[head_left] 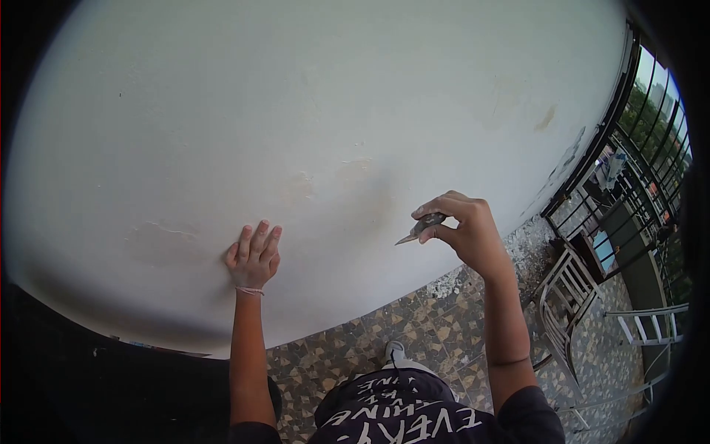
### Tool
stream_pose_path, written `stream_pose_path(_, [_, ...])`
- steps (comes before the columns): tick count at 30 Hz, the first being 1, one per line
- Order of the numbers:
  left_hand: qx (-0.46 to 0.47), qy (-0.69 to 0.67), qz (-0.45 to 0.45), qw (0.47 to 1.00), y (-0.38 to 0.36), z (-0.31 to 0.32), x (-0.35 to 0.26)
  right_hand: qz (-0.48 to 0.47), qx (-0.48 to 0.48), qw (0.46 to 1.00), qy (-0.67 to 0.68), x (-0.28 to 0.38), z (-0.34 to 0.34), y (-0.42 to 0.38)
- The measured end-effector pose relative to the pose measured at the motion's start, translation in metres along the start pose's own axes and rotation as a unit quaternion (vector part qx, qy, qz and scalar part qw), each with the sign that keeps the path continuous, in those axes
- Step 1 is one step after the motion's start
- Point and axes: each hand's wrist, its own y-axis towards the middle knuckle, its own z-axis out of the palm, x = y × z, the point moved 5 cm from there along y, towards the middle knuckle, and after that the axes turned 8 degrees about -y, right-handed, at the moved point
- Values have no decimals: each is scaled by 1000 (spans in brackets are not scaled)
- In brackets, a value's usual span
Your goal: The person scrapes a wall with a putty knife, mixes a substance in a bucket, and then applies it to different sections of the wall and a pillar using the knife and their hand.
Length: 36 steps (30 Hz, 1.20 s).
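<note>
My left hand (254, 257) lies flat against the white wall (222, 111), fingers stretched upward, with a thin band around the wrist. Raised to the right, my right hand (460, 223) is closed around the dark handle of a scraper (408, 237). Its pointed-looking metal blade is seen nearly edge-on and aims left, apparently just off the wall. Patches of flaked paint (163, 240) mark the wall to the left of my left hand, and more peeled spots (355, 166) lie between and above my hands.
Paint chips (529, 248) litter the stone-patterned floor (399, 325) along the wall's foot. A slatted chair (566, 296) stands at right, near a ladder (651, 325). Black metal bars (643, 163) close off the far right side. A dark area fills the lower left.
</note>
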Motion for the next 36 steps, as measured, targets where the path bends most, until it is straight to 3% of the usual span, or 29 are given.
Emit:
stream_pose_path(5, [-7,-6,-20,1000,-6,-3,2,-138,-28,989,-48,21,20,46])
stream_pose_path(9, [-33,-4,-13,999,-7,-5,3,-152,32,974,-164,1,51,51])
stream_pose_path(15, [-41,4,-10,999,-11,-3,2,-175,-77,963,-192,9,33,46])
stream_pose_path(24, [-52,9,-1,999,-14,-6,-1,-241,-104,933,-247,12,40,41])
stream_pose_path(36, [-57,7,-7,998,-17,-6,1,-241,-171,928,-225,27,25,36])
